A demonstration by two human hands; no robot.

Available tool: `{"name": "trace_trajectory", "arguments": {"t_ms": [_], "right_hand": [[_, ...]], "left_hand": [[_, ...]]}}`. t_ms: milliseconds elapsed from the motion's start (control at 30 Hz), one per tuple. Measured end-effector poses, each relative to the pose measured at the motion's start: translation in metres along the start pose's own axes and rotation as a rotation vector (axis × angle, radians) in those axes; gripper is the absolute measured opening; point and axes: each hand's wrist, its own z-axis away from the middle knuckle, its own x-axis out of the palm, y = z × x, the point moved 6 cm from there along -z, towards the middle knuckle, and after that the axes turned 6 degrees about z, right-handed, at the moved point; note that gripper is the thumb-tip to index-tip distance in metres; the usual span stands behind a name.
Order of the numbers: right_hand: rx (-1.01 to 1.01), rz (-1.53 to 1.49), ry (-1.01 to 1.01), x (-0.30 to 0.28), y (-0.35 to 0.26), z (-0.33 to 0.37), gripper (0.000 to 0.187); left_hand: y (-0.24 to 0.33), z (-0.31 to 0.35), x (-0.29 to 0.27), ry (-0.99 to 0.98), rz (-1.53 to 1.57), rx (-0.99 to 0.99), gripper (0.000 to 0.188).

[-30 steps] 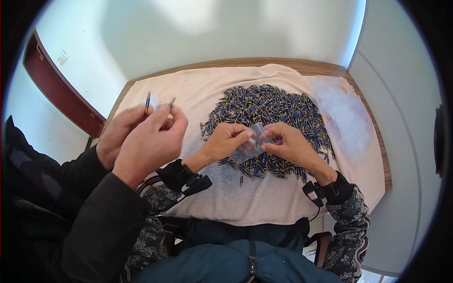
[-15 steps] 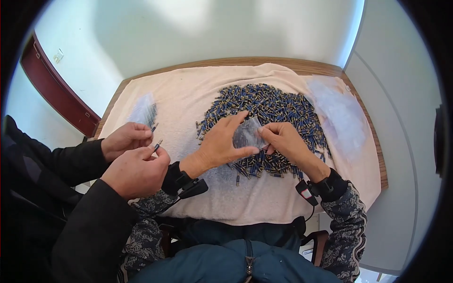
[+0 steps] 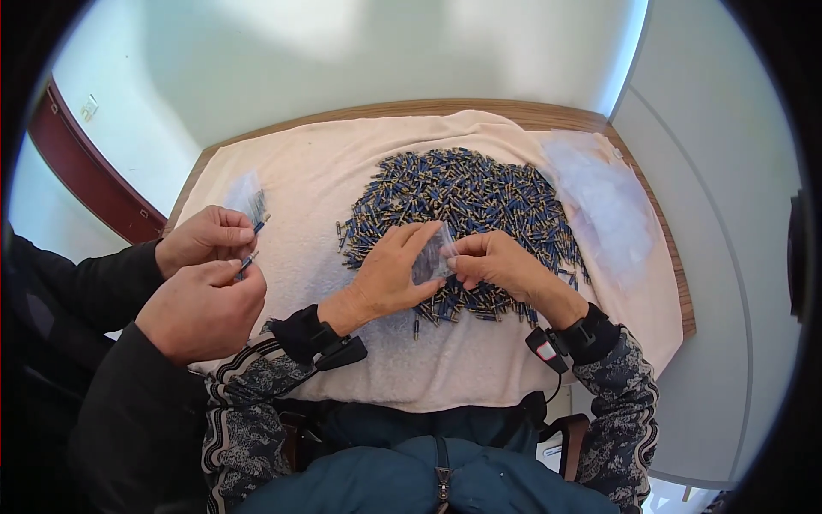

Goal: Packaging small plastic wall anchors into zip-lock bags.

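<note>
Between my two hands is a small clear plastic bag (image 3: pixel 431 259), held over the near part of a pile of small blue pins with brass-coloured ends (image 3: pixel 462 193). My left hand (image 3: pixel 387 267) grips the bag's left side, thumb below and fingers above. At the right edge, my right hand (image 3: pixel 503 264) pinches the bag between thumb and fingertips. The bag is tilted, and whether anything lies inside cannot be made out. Both hands are closed on it.
A co-worker's hands (image 3: pixel 201 313) at the left hold small blue pins (image 3: pixel 248 261). Beyond them lies a filled clear bag (image 3: pixel 248 195). Several clear bags (image 3: pixel 604 210) are heaped at the right on the cream towel (image 3: pixel 300 171). A wall (image 3: pixel 342 60) stands behind the table.
The bag has turned and looks narrower, with my right hand closer to my left. The co-worker's hands have shifted left, away from my left arm. The whole view has moved slightly.
</note>
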Motion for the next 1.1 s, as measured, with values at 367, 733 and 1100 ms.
{"name": "trace_trajectory", "arguments": {"t_ms": [367,733,1100], "right_hand": [[-0.24,0.742,0.513,-0.074,-0.011,-0.03,0.026],[-0.149,0.825,0.518,-0.067,-0.011,-0.04,0.02],[-0.431,1.224,0.708,-0.097,-0.026,-0.06,0.022]], "left_hand": [[-0.022,0.003,-0.002,0.095,0.06,-0.094,0.075],[-0.032,0.008,-0.001,0.131,0.157,-0.128,0.077],[-0.029,0.003,-0.01,0.127,0.212,-0.17,0.076]]}}
